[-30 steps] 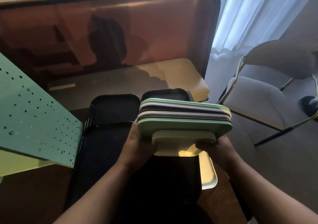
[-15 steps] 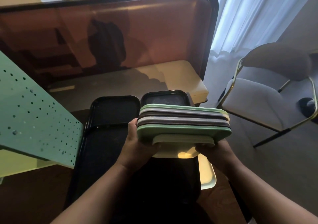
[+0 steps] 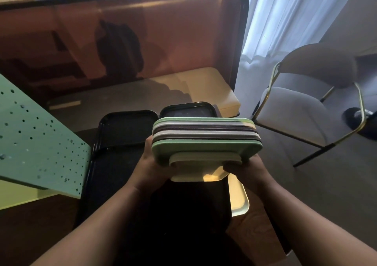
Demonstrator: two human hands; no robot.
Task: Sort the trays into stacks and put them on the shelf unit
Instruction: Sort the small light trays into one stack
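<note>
I hold a stack of trays in the air in front of me, seen edge-on: green, grey and dark trays on top and a smaller cream tray at the bottom. My left hand grips the stack's left side from below. My right hand grips its right side. Below the stack, black trays lie on the table, one smaller black tray behind, and a cream tray pokes out at the right. The mint-green perforated shelf unit juts in from the left.
A big glossy brown panel with a dark rim stands upright behind the table. A cream bench seat sits at its foot. A grey chair with a gold frame stands on the right, by white curtains.
The stack has stayed in both hands and shifted only slightly; the view has dipped a little. Nothing was let go or picked up.
</note>
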